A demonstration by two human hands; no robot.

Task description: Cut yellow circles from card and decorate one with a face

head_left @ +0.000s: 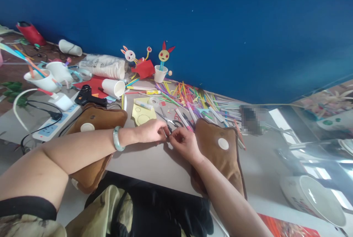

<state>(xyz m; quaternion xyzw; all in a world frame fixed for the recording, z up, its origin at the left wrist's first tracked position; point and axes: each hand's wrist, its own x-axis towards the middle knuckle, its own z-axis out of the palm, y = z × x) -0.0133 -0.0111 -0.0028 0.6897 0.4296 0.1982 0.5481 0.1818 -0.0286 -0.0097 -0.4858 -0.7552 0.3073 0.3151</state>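
Observation:
My left hand (153,131), with a jade-like bangle (117,139) on its wrist, and my right hand (186,144) meet over the middle of the table. The fingertips of both are pinched together around something small and dark, too small to name. Just beyond the fingers lie scissors (176,123). Near my left hand is a yellow sheet of paper (142,113) with drawn circles, a marker (143,105) lying on it. More markers (184,119) lie beyond my right hand. A brown plush cushion (216,163) rests under my right forearm, another brown cushion (103,117) under my left.
Along the blue wall (209,27) lie many coloured pipe cleaners (190,97). Paper cups (114,88), a black glue gun (88,97) and a power strip (55,123) with cables are at left. A cup (160,74) holds a rabbit-faced figure. A white bowl (317,200) stands at right.

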